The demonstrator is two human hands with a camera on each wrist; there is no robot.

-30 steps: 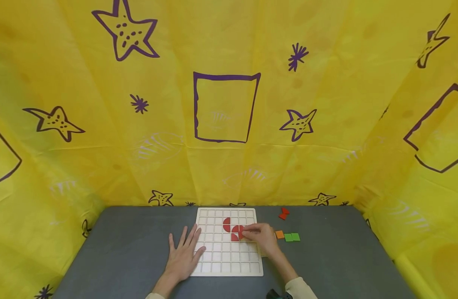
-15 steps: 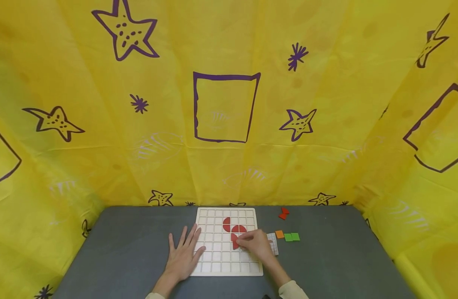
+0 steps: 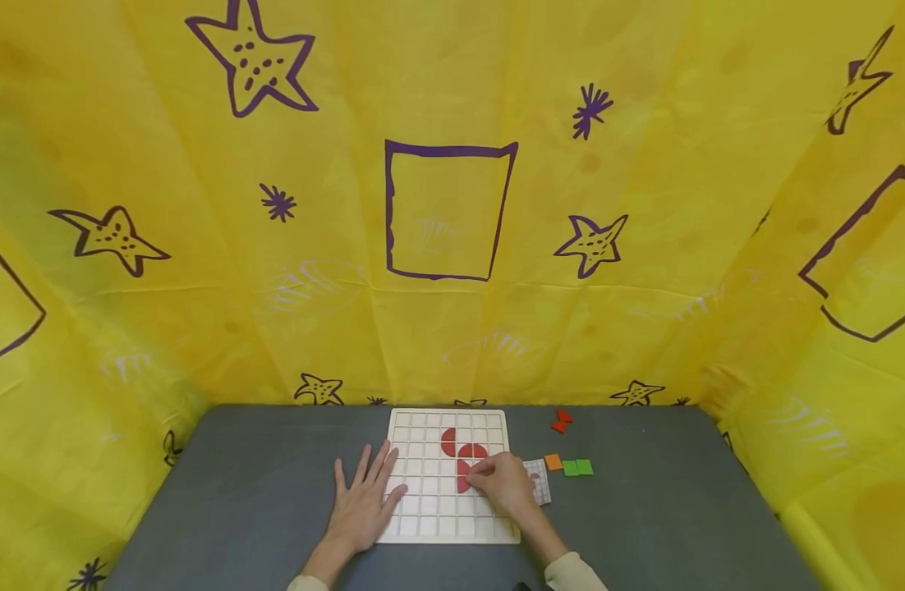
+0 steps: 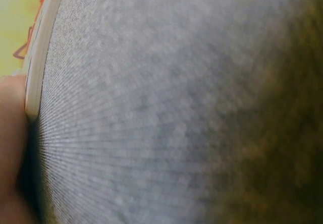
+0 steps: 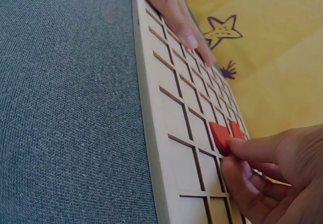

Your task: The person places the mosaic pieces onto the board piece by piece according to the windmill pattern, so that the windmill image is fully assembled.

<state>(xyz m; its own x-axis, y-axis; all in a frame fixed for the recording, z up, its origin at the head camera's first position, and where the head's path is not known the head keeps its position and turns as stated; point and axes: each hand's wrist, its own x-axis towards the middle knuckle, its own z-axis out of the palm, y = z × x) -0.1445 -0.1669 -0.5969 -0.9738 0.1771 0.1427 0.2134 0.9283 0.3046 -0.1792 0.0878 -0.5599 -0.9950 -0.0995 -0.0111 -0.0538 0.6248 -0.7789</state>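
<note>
A pale wooden grid board (image 3: 423,525) lies on the table, with several red quarter-circle tiles (image 3: 448,442) in its cells. My left hand (image 3: 360,510) rests flat with fingers spread, fingertips and thumb over the board's left edge. My right hand (image 3: 507,486) pinches a red quarter-circle tile (image 5: 220,137) between thumb and finger at a cell near the middle. In the head view this tile stands directly below another red one. Another red tile (image 5: 235,129) shows just beyond it in the right wrist view. The left wrist view shows mostly blurred cloth and the board's edge (image 4: 38,77).
A small printed grid card (image 3: 539,483) lies beside the board, partly behind my right hand. To its right are an orange tile (image 3: 553,462) and two green tiles (image 3: 577,467). Two red tiles (image 3: 562,421) lie farther back. A yellow patterned curtain (image 3: 452,345) surrounds the grey table (image 3: 645,509).
My right hand has moved down and left with a red tile, to the cell below the other red tiles. The tile now lies straighter, and the card has come into view. My left hand stays put.
</note>
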